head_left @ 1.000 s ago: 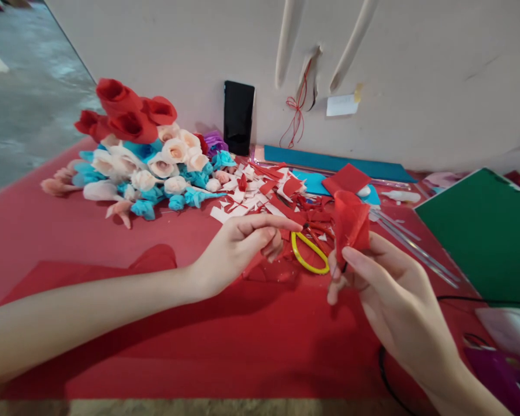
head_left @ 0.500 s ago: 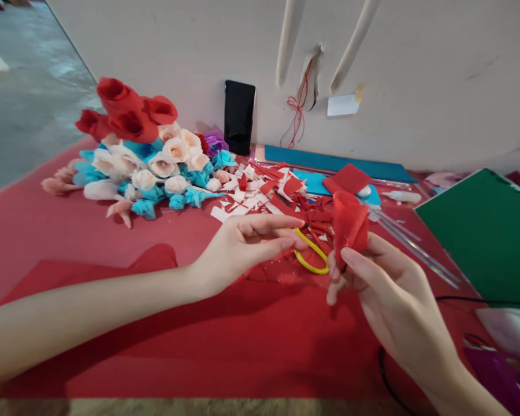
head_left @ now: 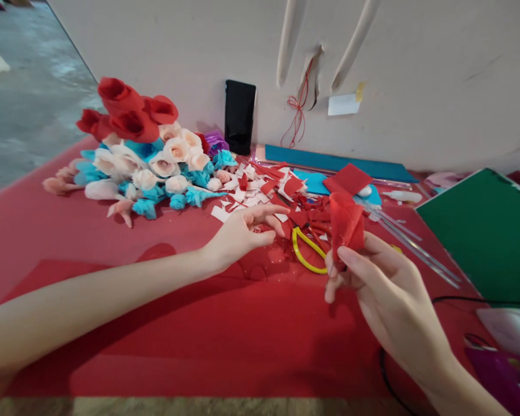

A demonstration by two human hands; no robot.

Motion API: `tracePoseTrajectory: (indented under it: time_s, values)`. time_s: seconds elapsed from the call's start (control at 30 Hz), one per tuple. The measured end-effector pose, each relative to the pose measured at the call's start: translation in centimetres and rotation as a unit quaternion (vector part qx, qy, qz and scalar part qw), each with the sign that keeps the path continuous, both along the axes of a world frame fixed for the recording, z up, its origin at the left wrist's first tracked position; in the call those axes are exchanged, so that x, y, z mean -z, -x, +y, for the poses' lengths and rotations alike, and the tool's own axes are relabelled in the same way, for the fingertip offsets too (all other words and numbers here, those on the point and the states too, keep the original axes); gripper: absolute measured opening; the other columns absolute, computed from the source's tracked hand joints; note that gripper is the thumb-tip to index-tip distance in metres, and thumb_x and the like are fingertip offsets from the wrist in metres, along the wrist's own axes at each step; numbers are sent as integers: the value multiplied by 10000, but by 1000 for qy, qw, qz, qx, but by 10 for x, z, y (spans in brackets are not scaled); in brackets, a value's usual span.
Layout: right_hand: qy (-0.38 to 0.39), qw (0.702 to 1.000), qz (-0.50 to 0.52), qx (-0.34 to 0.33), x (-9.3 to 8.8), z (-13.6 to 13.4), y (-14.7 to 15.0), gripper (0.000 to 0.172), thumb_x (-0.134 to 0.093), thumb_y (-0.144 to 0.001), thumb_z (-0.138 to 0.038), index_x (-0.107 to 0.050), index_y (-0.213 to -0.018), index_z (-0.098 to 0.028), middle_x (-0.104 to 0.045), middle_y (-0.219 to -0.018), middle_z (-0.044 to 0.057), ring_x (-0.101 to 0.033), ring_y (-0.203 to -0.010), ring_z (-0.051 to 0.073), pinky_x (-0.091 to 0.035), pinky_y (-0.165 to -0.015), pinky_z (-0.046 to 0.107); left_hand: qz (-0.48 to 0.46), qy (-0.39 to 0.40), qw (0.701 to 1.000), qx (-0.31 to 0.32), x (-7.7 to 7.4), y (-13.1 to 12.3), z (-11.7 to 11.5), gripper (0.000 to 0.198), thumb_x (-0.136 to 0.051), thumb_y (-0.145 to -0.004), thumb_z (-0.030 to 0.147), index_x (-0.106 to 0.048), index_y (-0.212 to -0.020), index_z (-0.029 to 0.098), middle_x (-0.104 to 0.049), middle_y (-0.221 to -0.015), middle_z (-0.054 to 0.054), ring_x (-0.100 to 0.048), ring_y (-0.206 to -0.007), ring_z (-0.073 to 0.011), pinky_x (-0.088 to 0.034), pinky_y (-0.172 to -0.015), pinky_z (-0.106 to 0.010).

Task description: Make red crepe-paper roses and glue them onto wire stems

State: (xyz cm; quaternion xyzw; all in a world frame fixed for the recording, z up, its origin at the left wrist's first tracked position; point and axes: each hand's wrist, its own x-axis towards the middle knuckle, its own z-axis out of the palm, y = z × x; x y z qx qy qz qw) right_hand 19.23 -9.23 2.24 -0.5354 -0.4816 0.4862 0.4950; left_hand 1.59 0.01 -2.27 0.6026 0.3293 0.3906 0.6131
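Note:
Between the thumb and fingers of my right hand (head_left: 381,283) is a red paper flower (head_left: 346,222), pinched at its narrow base with its wider end up. My left hand (head_left: 247,234) hovers over the table with its fingers apart and nothing in it. It is nearest to a heap of red and white paper scraps (head_left: 260,188). Scissors with yellow handles (head_left: 305,254) lie between my hands, their blades partly hidden among the scraps. The base of the flower is covered by my right fingers.
Finished paper flowers (head_left: 156,162) in red, white, blue and pink are piled at the left. A black phone (head_left: 240,117) leans on the wall. A green board (head_left: 489,237), a black cable (head_left: 472,298) and clear sticks (head_left: 416,248) lie at the right. Red sheets (head_left: 177,341) cover the front.
My left hand has drawn back to the left, away from the flower, and its fingers have spread. My right hand with the flower has shifted slightly left.

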Motion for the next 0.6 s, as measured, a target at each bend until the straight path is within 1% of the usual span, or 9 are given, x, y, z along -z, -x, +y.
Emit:
tracePoseTrajectory:
  time_s: [0.1,0.2,0.27,0.4,0.47,0.53,0.57,0.6]
  values:
    - [-4,1000,6,-2,0,1,1,121,-581,-814,-309,-567,-776,-194,-536,-645,-39,-562,-509,92,-474,-467,203,18,2,1000,-11,5,2,4,388,-555,-687,75,-589,-1057,183,-653,-745,7,-574,-678,-87,-447,-609,-172]
    - [0,1000,13,-3,1,1,1,115,-579,-816,-303,-569,-781,-193,-538,-647,-38,-562,-509,90,-484,-474,205,31,-6,999,-20,8,2,5,375,-603,-695,121,-573,-1065,177,-667,-759,-10,-607,-753,-111,-473,-679,-196]
    - [3,1000,19,0,2,2,0,116,-586,-811,-299,-568,-772,-191,-539,-643,-40,-558,-501,88,-486,-469,205,38,-17,999,-23,8,2,5,392,-645,-689,163,-564,-1072,175,-669,-743,-12,-618,-770,-123,-486,-709,-213]
    - [8,999,35,-3,5,5,0,121,-595,-804,-302,-569,-774,-188,-541,-632,-43,-550,-481,81,-482,-453,195,61,-51,996,-32,5,1,2,460,-709,-668,264,-554,-1094,186,-670,-703,3,-626,-724,-122,-499,-703,-219]
    - [10,999,36,-7,6,7,0,125,-594,-806,-306,-572,-780,-185,-544,-627,-41,-551,-482,80,-478,-455,186,82,-75,993,-40,1,0,0,347,-710,-670,291,-622,-985,175,-679,-702,-4,-621,-688,-119,-499,-689,-222]
    - [9,999,35,-8,7,9,0,130,-597,-803,-308,-574,-778,-183,-548,-625,-38,-553,-488,79,-475,-461,180,109,-107,987,-46,-2,1,1,158,-701,-679,282,-683,-778,161,-685,-688,-15,-612,-651,-120,-497,-682,-238]
    - [10,999,36,-7,8,10,0,133,-601,-800,-310,-574,-775,-182,-547,-622,-37,-551,-488,78,-473,-457,177,122,-125,984,-46,-3,2,2,112,-691,-688,268,-687,-671,157,-683,-663,-15,-605,-634,-120,-494,-706,-255]
    - [13,999,39,-8,8,11,0,136,-605,-796,-312,-573,-772,-182,-546,-620,-38,-548,-488,77,-472,-453,175,135,-143,979,-44,-4,3,4,150,-673,-705,257,-681,-592,159,-677,-633,-12,-599,-619,-119,-487,-751,-279]
